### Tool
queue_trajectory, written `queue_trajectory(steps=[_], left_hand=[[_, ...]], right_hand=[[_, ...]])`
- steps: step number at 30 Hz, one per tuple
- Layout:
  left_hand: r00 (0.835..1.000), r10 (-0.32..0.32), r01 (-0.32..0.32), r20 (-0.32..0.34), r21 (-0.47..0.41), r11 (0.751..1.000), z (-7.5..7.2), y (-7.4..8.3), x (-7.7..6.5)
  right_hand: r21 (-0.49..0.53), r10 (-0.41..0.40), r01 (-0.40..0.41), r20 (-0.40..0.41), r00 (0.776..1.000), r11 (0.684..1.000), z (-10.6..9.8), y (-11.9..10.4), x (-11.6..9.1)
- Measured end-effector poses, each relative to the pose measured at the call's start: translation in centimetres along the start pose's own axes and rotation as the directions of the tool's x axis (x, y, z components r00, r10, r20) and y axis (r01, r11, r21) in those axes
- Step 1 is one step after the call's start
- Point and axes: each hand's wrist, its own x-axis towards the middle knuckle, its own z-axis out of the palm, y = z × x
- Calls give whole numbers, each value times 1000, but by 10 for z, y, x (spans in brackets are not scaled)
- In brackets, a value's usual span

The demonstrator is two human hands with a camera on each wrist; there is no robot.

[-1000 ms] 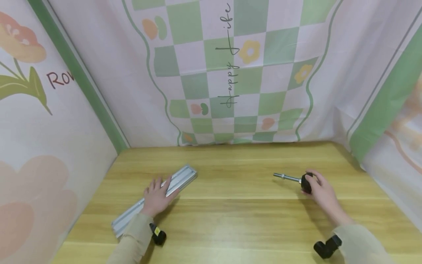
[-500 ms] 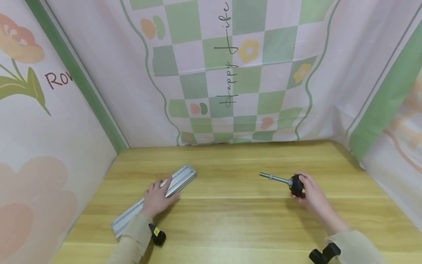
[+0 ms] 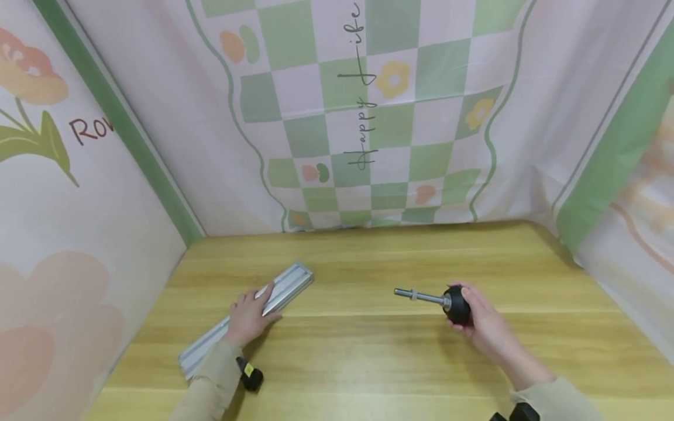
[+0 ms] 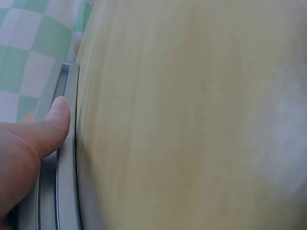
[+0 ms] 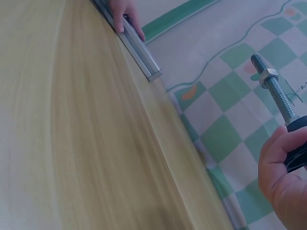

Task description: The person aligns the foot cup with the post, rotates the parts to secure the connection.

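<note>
On the wooden table (image 3: pixel 358 362), at left, a grooved metal bar (image 3: pixel 287 287) slants from near left toward far right. The left hand (image 3: pixel 248 318) grips it, thumb against its right side. At right, the right hand (image 3: pixel 487 324) holds a black knob (image 3: pixel 457 305) above the tabletop, its threaded rod (image 3: pixel 430 299) pointing left, a nut (image 3: pixel 414 295) partway along.

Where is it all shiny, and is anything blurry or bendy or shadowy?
Head view: pale shine on the table, front middle, soft shadow by the right hand; left wrist view: whitish glare at the right edge, wood grain blurry, metal rail looks bowed; right wrist view: dimmish, black-ended bolt fairly sharp.
</note>
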Motion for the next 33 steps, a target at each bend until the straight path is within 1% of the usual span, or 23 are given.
queue_trajectory(steps=[7, 12, 14, 16, 18, 20, 22, 23, 24, 26, 27, 29, 31, 33], left_hand=[[999, 17, -18, -40, -30, 999, -1, 1, -1], [997, 22, -28, -70, -85, 996, -3, 2, 0], [994, 37, -48, -103, -103, 994, -4, 2, 1], [987, 58, -77, -149, -120, 990, -7, 2, 3], [969, 102, -134, -225, -130, 982, -11, 3, 5], [948, 136, -185, -289, -150, 971, -16, 6, 7], [923, 170, -239, -346, -169, 956, -22, 9, 9], [913, 183, -260, -364, -174, 950, -25, 12, 10], [911, 185, -269, -368, -190, 944, -29, 15, 10], [913, 187, -282, -362, -231, 931, -35, 22, 10], [916, 187, -287, -356, -254, 924, -38, 27, 9], [927, 180, -287, -331, -313, 905, -45, 37, 7], [930, 181, -301, -318, -384, 873, -50, 48, 5], [925, 194, -329, -327, -433, 839, -55, 58, 4]], right_hand=[[39, 4, -5, 15, 1000, 999, 3, 7, -1], [62, 23, -22, -23, 999, 998, 0, 9, 1], [68, 41, -38, -36, 999, 997, -2, 9, 2], [71, 58, -55, -41, 997, 996, -4, 9, 3], [72, 70, -67, -44, 997, 995, -5, 9, 5], [67, 75, -72, -43, 996, 995, -6, 9, 5], [62, 76, -73, -41, 996, 995, -6, 8, 5], [59, 77, -74, -39, 996, 996, -6, 8, 5], [55, 79, -76, -39, 996, 996, -6, 8, 5], [50, 83, -81, -39, 996, 995, -6, 7, 5], [45, 85, -83, -39, 996, 996, -6, 7, 6], [36, 91, -90, -37, 995, 995, -6, 7, 6], [28, 97, -96, -36, 995, 995, -6, 6, 6], [20, 98, -98, -33, 995, 995, -7, 6, 6]])
